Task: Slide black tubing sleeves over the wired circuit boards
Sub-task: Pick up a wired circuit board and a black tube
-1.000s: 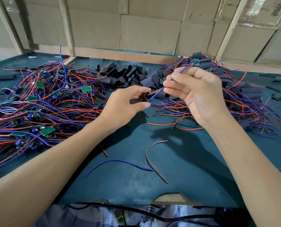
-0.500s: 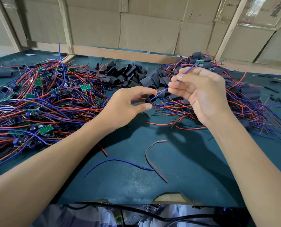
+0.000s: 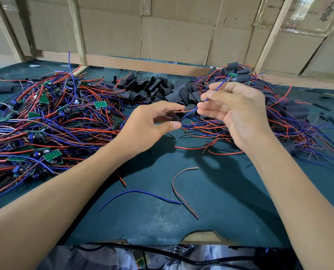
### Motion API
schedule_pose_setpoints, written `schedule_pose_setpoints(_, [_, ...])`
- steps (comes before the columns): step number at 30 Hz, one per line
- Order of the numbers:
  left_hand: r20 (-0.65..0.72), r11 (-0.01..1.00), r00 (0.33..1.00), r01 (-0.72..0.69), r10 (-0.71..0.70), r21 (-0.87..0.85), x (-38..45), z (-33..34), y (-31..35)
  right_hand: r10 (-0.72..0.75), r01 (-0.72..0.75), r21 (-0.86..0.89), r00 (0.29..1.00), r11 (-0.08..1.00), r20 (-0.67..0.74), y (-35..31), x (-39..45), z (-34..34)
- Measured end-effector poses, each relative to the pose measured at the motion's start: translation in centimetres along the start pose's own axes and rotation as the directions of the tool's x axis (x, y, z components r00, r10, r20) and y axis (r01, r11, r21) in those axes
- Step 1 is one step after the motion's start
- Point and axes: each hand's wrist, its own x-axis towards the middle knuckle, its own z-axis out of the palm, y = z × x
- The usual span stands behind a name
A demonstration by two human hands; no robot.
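Observation:
My left hand pinches a short black tubing sleeve between thumb and fingers above the table's middle. My right hand pinches the blue and red wires of a small green circuit board, which sticks up behind its fingertips. The wire ends reach down to the sleeve's mouth. A heap of loose black sleeves lies behind the hands.
A big tangle of bare wired boards covers the left of the green table. A pile of sleeved boards lies at the right. Loose blue wire and red wire lie near me. Cardboard walls stand behind.
Both hands rose slightly, and the gap between them widened a little. The wire ends now meet the sleeve held by my left hand.

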Motion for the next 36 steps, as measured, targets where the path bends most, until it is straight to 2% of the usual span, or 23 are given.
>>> schedule_pose_setpoints(5, [-0.029, 0.999, 0.999, 0.017, -0.016, 0.029, 0.0, 0.1, -0.2, -0.035, 0.030, -0.099, 0.998, 0.995, -0.046, -0.2, 0.1, -0.1])
schedule_pose_setpoints(12, [-0.143, 0.994, 0.988, 0.073, -0.062, 0.077, 0.0, 0.0, -0.1, -0.066, 0.058, -0.125, 0.996, 0.990, -0.062, -0.1, 0.2, -0.1])
schedule_pose_setpoints(17, [-0.149, 0.985, 0.987, 0.077, -0.054, 0.157, 0.0, 0.3, 0.1, -0.061, 0.064, -0.139, 0.998, 0.988, 0.025, 0.4, 0.0, 0.3])
schedule_pose_setpoints(22, [-0.220, 0.964, 0.975, 0.018, 0.042, 0.264, 0.0, -0.1, 0.2, -0.106, 0.131, -0.180, 0.984, 0.975, 0.144, 1.6, -0.7, 1.5])
schedule_pose_setpoints(26, [-0.111, 0.880, 0.967, -0.156, 0.228, 0.448, 0.0, -0.7, 0.5, -0.143, 0.165, -0.154, 0.979, 0.974, 0.143, 1.3, -0.6, 1.4])
schedule_pose_setpoints(30, [-0.008, 0.817, 0.951, -0.261, 0.309, 0.514, -0.1, -0.4, 0.7, -0.130, 0.163, -0.174, 0.974, 0.971, 0.186, 1.7, -1.1, 2.0])
schedule_pose_setpoints(32, [-0.030, 0.827, 0.949, -0.257, 0.313, 0.499, -0.1, -0.2, 0.8, -0.156, 0.195, -0.233, 0.972, 0.953, 0.178, 2.0, -1.3, 2.2])
schedule_pose_setpoints(35, [-0.141, 0.858, 0.951, -0.176, 0.274, 0.482, -0.1, -0.4, 1.3, -0.246, 0.294, -0.380, 0.954, 0.877, 0.171, 1.9, -1.3, 2.2])
schedule_pose_setpoints(36, [-0.184, 0.872, 0.949, -0.144, 0.255, 0.468, 0.0, -0.5, 1.4, -0.235, 0.281, -0.396, 0.958, 0.874, 0.163, 1.8, -1.2, 2.1])
